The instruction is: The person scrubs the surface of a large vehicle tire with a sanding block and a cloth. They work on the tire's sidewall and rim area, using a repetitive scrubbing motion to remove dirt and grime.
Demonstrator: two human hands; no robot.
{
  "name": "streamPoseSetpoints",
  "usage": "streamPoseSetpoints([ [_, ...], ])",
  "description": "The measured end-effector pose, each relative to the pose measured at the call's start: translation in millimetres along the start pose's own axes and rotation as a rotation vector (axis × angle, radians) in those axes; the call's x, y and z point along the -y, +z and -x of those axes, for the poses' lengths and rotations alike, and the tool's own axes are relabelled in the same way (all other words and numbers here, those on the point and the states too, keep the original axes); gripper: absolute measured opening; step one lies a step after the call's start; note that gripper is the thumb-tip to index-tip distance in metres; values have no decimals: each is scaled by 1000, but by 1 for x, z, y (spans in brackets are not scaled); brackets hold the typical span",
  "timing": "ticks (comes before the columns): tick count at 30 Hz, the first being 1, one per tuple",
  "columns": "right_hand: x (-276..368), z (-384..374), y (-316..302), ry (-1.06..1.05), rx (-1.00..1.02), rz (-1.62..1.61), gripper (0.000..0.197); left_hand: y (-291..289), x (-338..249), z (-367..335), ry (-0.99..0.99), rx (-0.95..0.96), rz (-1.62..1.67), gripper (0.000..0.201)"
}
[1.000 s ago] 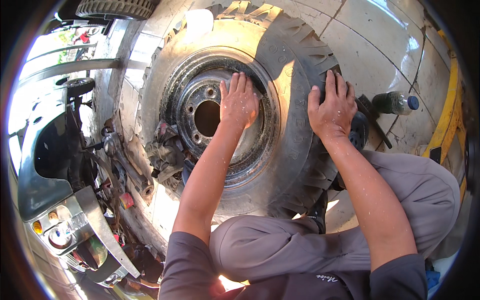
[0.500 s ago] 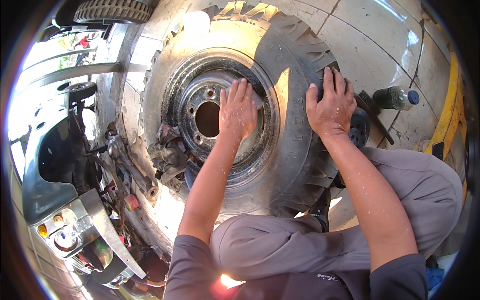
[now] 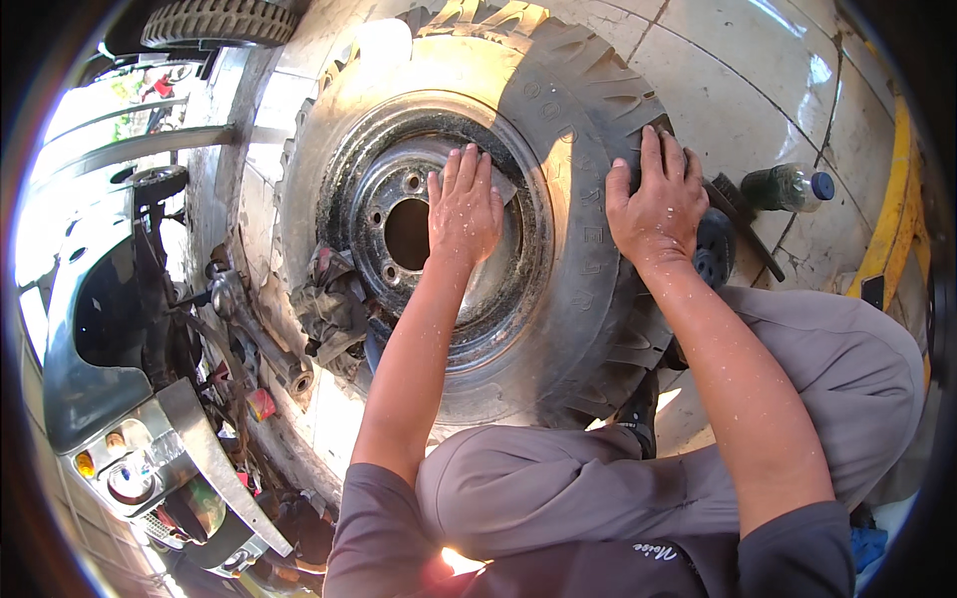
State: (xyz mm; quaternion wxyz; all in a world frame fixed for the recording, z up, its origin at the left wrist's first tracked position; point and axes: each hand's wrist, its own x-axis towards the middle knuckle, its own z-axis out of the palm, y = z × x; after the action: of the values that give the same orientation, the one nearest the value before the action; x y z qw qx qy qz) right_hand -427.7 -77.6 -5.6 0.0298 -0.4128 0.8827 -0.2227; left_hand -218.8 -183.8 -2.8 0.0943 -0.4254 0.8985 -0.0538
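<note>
A big black tyre (image 3: pixel 588 329) with chunky tread lies flat on the floor before me, mounted on a worn dark steel wheel rim (image 3: pixel 374 264) with bolt holes around a round centre opening. My left hand (image 3: pixel 466 209) lies flat over the rim's dish, fingers stretched out, to the right of the opening. A thin greyish flat piece (image 3: pixel 506 189) shows beside its fingers; what it is I cannot make out. On the tyre's right shoulder rests my right hand (image 3: pixel 658 204), fingers and thumb spread, gripping nothing.
A crumpled dark rag (image 3: pixel 329 309) lies against the tyre's left side. To the right are a brush (image 3: pixel 743 219), a bottle with a blue cap (image 3: pixel 788 187) and a yellow metal frame (image 3: pixel 892 219). Vehicle parts (image 3: pixel 100 329) crowd the left; another tyre (image 3: pixel 219 22) sits at the upper left.
My left hand has slid slightly up and to the left over the rim, its fingers a little more apart. My right hand stays on the tyre; the view has shifted slightly.
</note>
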Motion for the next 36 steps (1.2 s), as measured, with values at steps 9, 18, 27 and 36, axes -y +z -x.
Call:
streamPoseSetpoints([
  [9,-4,-2,1,-3,-11,0,57,23,-15,106,145,80,7,57],
  [18,-4,-2,3,-10,-26,12,57,0,-18,23,34,51,19,57],
  [27,-8,-1,3,10,5,31,57,30,-26,106,-161,62,109,60],
  [36,-4,1,4,20,22,16,58,18,-25,56,-256,39,196,62],
])
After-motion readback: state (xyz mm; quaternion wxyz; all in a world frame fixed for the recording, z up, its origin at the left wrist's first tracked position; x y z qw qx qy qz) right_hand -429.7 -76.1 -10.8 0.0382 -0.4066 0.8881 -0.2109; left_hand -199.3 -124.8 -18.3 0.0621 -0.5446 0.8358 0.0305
